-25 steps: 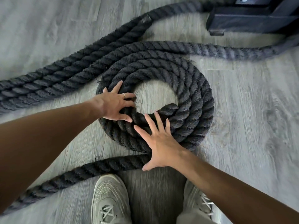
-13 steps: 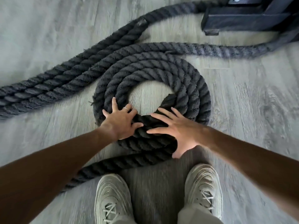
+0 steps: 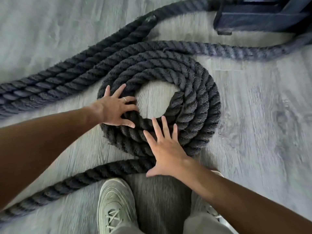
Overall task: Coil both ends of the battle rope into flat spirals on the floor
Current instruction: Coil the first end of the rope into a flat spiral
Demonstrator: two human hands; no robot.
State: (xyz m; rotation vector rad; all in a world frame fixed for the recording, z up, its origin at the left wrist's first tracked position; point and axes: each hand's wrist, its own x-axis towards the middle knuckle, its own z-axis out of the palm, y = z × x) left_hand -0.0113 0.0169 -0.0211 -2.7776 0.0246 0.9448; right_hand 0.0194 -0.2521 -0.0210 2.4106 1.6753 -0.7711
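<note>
The rope (image 3: 199,102) lies on the grey floor (image 3: 261,132) as a flat spiral of about four turns around a bare round patch of floor at the centre of the view. The left hand (image 3: 114,108) rests flat on the coil at 9 o'clock, fingers spread and open, fingertips reaching the inner turn at the edge of the bare patch; a ring (image 3: 124,99) sits on one finger. The right hand (image 3: 166,152) lies flat and open on the coil at 6 o'clock, fingers fanned toward the centre, the heel and thumb at the outer edge where the rope runs off. Neither hand grips anything; both press palm-down on the turns. From under the right hand a loose length of rope leaves the coil and trails toward 8 o'clock, out to the left edge of the view. From the coil's top at 12 o'clock another length runs toward 2 o'clock, to the right edge. More lengths of rope lie side by side from 10 o'clock up toward 1 o'clock, touching the coil's outer turn. A dark base (image 3: 263,17) stands at 1 o'clock. A pale shoe (image 3: 116,206) sits at 6 o'clock, just below the trailing length; a second shoe (image 3: 209,211) is mostly hidden by the right arm.
</note>
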